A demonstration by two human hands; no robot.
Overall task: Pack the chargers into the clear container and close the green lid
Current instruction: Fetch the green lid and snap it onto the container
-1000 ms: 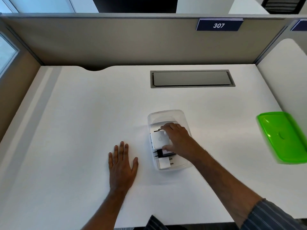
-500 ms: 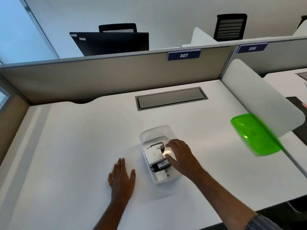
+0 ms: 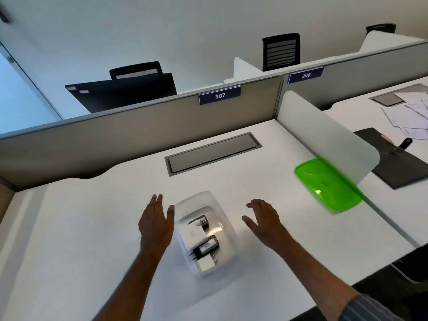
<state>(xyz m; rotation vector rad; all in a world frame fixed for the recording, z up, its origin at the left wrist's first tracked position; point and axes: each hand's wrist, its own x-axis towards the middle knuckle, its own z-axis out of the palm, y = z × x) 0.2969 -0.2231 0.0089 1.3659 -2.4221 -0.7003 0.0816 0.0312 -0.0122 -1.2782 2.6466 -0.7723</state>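
Green lid (image 3: pixel 328 185) against divider (image 3: pixel 324 135), apart from clear container (image 3: pixel 222 218).

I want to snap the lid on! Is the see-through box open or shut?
Open. The clear container has nothing on top, so its chargers show, and the green lid lies apart by the divider.

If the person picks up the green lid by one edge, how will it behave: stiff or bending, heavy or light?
The green lid looks like thin translucent plastic, so it is probably light and may flex a little when held by one edge. Its raised rim should add some stiffness. It lies flat on the desk, so tipping or rolling seems unlikely.
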